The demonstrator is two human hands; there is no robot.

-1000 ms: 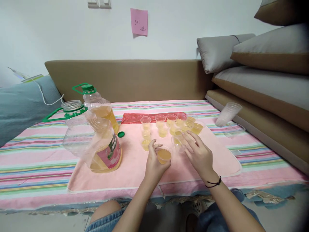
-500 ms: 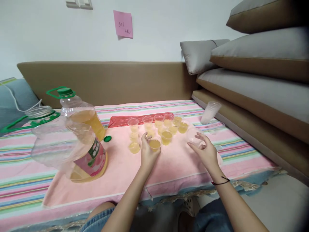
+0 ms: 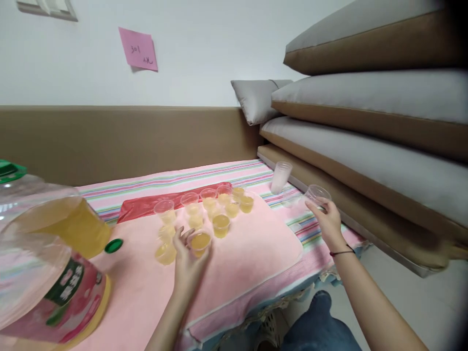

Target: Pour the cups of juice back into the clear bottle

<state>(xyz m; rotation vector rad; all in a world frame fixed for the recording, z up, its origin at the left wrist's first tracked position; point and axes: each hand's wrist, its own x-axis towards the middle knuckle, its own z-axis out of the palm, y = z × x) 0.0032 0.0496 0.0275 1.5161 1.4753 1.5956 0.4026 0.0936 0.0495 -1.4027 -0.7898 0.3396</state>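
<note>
My left hand (image 3: 186,261) wraps around a small clear cup of yellow liquid (image 3: 200,241) that stands on the pink towel (image 3: 234,263). Behind it several more filled cups (image 3: 221,225) cluster together. My right hand (image 3: 328,220) is out to the right, raised over the striped cloth's edge, with its fingers closed on an empty clear cup (image 3: 316,194). A stack of empty cups (image 3: 281,177) leans just left of that hand, by the cushions.
Big oil bottles (image 3: 51,273) with yellow liquid fill the near left; a green cap (image 3: 113,245) lies beside them. A red bag (image 3: 146,207) lies behind the cups. Stacked cushions (image 3: 365,146) rise at the right. The striped cloth (image 3: 171,180) covers the surface.
My right hand has moved right and away, off the towel, and picked up an empty cup. The view has swung right. My left hand stays on its filled cup.
</note>
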